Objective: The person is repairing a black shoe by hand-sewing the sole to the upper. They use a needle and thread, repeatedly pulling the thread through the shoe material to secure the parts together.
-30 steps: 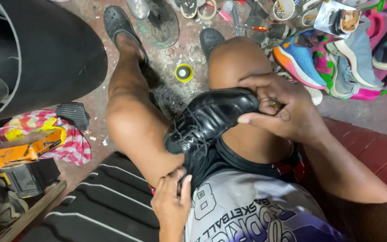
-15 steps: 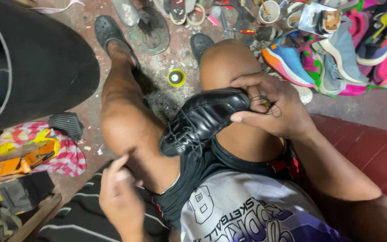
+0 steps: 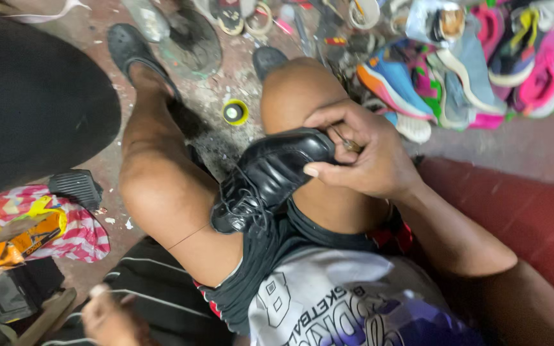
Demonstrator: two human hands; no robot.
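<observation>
A black leather lace-up shoe (image 3: 270,173) lies across my lap between my bare knees, with its toe pointing away from me. My right hand (image 3: 367,160) grips its far end and pinches a small metal tool (image 3: 351,144) between the fingers. A thin thread (image 3: 190,237) runs taut from the shoe's laced part across my left thigh toward the lower left. My left hand (image 3: 107,317) is there, blurred and low near the frame's bottom edge, with fingers closed, seemingly on that thread.
Several colourful sneakers (image 3: 469,70) are piled at the top right. A small yellow-rimmed tin (image 3: 235,112) sits on the dirty floor between my feet. A big black rounded object (image 3: 33,96) fills the left. A striped cloth (image 3: 78,230), a yellow box (image 3: 20,240) and a red ledge (image 3: 514,211) are nearby.
My left hand has drawn away from the shoe, down and to the left, with the thread stretched behind it. My right hand has kept its hold on the shoe.
</observation>
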